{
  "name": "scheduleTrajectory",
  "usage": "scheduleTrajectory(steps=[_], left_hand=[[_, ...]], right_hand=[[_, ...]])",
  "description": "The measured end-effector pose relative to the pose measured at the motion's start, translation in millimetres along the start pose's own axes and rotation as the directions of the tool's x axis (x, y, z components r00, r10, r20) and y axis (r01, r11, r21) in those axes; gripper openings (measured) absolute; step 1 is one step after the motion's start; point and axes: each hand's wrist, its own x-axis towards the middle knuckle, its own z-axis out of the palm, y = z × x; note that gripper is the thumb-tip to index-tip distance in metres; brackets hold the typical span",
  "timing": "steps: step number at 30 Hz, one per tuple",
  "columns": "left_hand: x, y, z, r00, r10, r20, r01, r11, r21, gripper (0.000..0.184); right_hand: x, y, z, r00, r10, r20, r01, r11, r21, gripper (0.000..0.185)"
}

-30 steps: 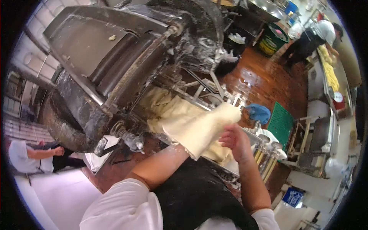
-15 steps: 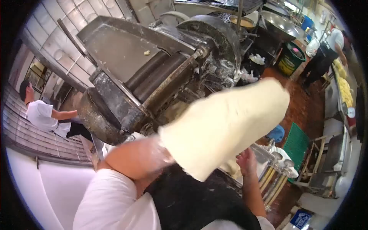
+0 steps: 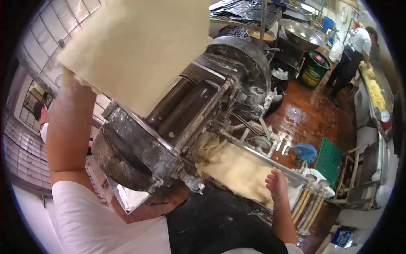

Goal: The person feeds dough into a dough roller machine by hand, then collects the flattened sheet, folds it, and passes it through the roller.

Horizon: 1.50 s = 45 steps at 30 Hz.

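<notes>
A wide, pale dough sheet [image 3: 144, 46] hangs over the hopper and upper rollers of a dough sheeter [image 3: 184, 99]. My left hand [image 3: 72, 80], raised high on the left, is closed on the sheet's lower left edge; its fingers are mostly hidden behind the dough. Below the rollers, a long metal tray [image 3: 292, 174] holds more dough [image 3: 241, 167], folded at its far end. Over the near end of that tray is my right hand [image 3: 277, 184], its fingers curled in with nothing visible in them.
A large round guard [image 3: 243, 67] flanks the rollers. A green bin [image 3: 315, 70] stands on the wet red floor near a green mat [image 3: 329, 163]. At the far right, a person [image 3: 357, 55] bends over a counter with yellow food [image 3: 375, 91]. Another person [image 3: 42, 118] is at the left.
My left hand has lifted the dough sheet up and left, from over the tray to above the hopper. The tray's dough is now uncovered. My right hand stays near the tray.
</notes>
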Motion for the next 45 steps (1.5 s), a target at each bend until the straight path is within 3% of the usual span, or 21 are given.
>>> scheduleTrajectory(steps=[4, 9, 17, 20, 25, 28, 31, 34, 37, 45], left_hand=[[43, -61, -75, 0.974, -0.144, -0.176, 0.160, 0.984, 0.080, 0.040], [80, -118, -132, 0.931, -0.246, -0.268, 0.287, 0.950, 0.123, 0.041], [124, -146, -188, 0.923, -0.253, -0.291, 0.323, 0.919, 0.226, 0.042], [132, -150, -207, 0.918, -0.252, -0.305, 0.331, 0.912, 0.242, 0.042], [147, -160, -220, 0.916, -0.262, -0.303, 0.344, 0.902, 0.262, 0.043], [147, -163, -222, 0.914, -0.260, -0.310, 0.343, 0.905, 0.252, 0.043], [138, -159, -215, 0.904, -0.272, -0.329, 0.354, 0.908, 0.224, 0.043], [131, -157, -211, 0.895, -0.288, -0.341, 0.364, 0.914, 0.182, 0.044], [132, -158, -213, 0.890, -0.305, -0.339, 0.370, 0.917, 0.147, 0.044], [142, -154, -227, 0.889, -0.344, -0.302, 0.394, 0.911, 0.124, 0.045]], right_hand=[[8, 14, 26, 0.999, 0.040, -0.025, -0.041, 0.998, -0.044, 0.027], [17, 23, 66, 0.999, 0.033, -0.009, -0.034, 0.993, -0.111, 0.026], [17, 35, 104, 1.000, 0.030, 0.001, -0.029, 0.979, -0.200, 0.028], [20, 44, 113, 0.993, 0.118, 0.002, -0.114, 0.967, -0.227, 0.031], [30, 46, 166, 0.944, 0.223, 0.244, -0.176, 0.964, -0.201, 0.038], [49, 49, 214, 0.819, 0.220, 0.530, -0.218, 0.974, -0.068, 0.047], [69, 57, 268, 0.723, 0.242, 0.647, -0.380, 0.922, 0.080, 0.056], [59, 37, 312, 0.718, 0.215, 0.662, -0.442, 0.876, 0.194, 0.068], [87, 63, 318, 0.698, 0.412, 0.585, -0.591, 0.794, 0.146, 0.069], [88, 79, 344, 0.698, 0.337, 0.632, -0.538, 0.829, 0.151, 0.060]])
